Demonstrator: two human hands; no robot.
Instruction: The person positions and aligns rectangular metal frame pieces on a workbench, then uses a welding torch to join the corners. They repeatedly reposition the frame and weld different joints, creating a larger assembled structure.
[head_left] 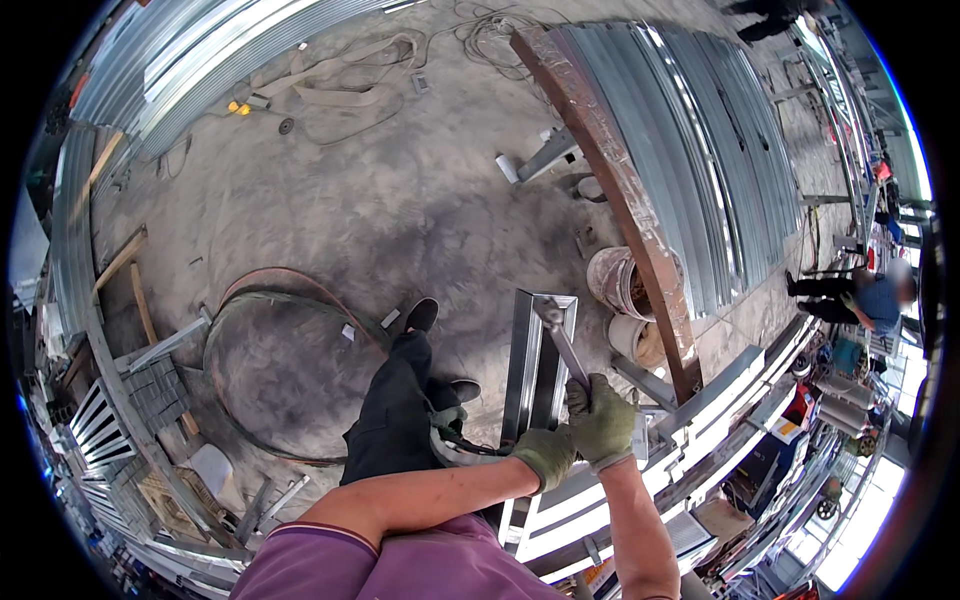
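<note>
The right hand [605, 425], in a green glove, has its fingers clamped on the shaft of a long metal tool [568, 352], perhaps a hammer. The tool slants away, its head over the far end of a metal frame [517, 372]; contact is unclear. The gloved left hand [545, 458] sits against the right, and I cannot tell whether its fingers grip the handle. Right of the frame, buckets [604, 277] stand beside a rusty brown beam [612, 170].
</note>
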